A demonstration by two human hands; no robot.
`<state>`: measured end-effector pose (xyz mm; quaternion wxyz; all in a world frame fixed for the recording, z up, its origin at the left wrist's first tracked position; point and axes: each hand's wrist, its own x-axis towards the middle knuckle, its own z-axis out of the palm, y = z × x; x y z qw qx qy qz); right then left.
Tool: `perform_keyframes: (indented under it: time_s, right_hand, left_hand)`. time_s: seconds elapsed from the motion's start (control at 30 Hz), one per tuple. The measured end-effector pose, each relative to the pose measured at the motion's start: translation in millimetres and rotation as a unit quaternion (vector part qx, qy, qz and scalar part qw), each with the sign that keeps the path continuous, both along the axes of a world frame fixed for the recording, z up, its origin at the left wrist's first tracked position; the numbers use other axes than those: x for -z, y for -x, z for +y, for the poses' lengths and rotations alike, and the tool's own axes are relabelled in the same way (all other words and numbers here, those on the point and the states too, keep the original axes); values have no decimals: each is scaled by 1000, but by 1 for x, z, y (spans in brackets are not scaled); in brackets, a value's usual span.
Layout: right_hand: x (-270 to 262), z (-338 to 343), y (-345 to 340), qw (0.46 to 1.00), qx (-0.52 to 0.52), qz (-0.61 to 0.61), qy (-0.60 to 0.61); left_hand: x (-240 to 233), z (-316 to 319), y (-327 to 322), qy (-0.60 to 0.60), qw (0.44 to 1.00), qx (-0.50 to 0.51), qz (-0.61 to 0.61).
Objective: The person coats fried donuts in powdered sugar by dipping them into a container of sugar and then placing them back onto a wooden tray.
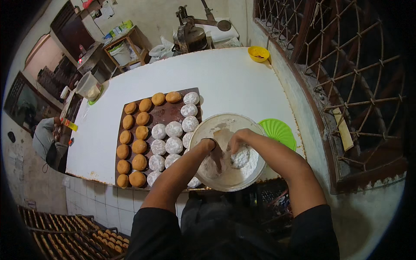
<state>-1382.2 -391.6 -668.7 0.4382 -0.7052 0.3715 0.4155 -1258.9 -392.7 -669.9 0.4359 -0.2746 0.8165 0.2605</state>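
Note:
A large round bowl (232, 118) with white powder (252, 167) inside stands at the table's front edge. Both my hands are down in it. My left hand (215, 157) points its fingers downward on the left side, beside a pale powdery mound (208, 168); its grip is hidden. My right hand (238, 139) is bent over, fingertips at the upper left edge of a powder-coated bun (240, 157); whether it grips the bun is unclear. Left of the bowl, a dark tray (164, 112) carries several plain brown buns (139, 146) and several white-powdered buns (174, 145), some hidden behind my left forearm.
A green ribbed lid (280, 131) lies right of the bowl, partly under it. A yellow bowl (258, 54) sits at the far right corner of the white table (227, 78). A clear tub (88, 86) is at far left. Another person (48, 139) bends beside the left edge. Racked trays (65, 234) stand lower left.

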Motion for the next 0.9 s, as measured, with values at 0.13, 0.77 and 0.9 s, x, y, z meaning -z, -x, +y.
perform_keyframes:
  time_s: [0.13, 0.77, 0.9]
  right_hand:
    - [3, 9, -3, 998, 35, -5, -54]
    - [19, -2, -5, 982, -84, -103, 137]
    - [-38, -10, -8, 966, -66, -193, 156]
  left_hand:
    - [-15, -1, -6, -41, 999, -32, -2]
    - [2, -5, -28, 55, 994, -2, 94]
    - [-63, -10, -38, -87, 994, -22, 65]
